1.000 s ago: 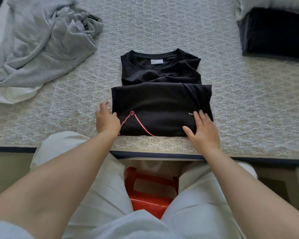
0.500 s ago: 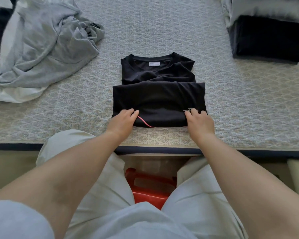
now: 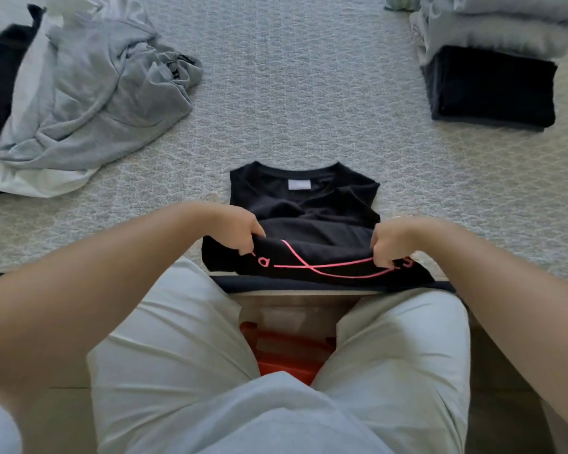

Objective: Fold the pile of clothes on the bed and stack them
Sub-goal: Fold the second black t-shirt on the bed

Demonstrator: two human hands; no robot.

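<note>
We hold one black cotton T-shirt with a thin pink line print (image 3: 312,244) at the near edge of the bed, its folded lower part lifted off the mattress while the collar end, with a small white neck label, lies flat further in. Our left hand (image 3: 240,229) pinches the lifted fold at its left side, fingers curled down around the cloth, and our right hand (image 3: 392,239) pinches the same fold at its right side in the same way. The pink lines cross on the raised panel, and a small looped mark sits close to each hand. The bed carries a pale grey quilted mattress cover with a repeating pattern (image 3: 309,103), edged along the near side by a dark band. Toward the far left corner lies a loose heap of unfolded clothes (image 3: 89,93): a crumpled light grey garment on top, white cloth under it and a dark piece at the left edge. Toward the far right corner stands one stack of folded clothes (image 3: 495,63), a black folded piece nearest us with pale grey folded pieces behind it; how many we cannot tell. Below the bed edge our two legs in light trousers (image 3: 184,355) fill the foreground, and between them shows one orange-red plastic stool (image 3: 286,352).
</note>
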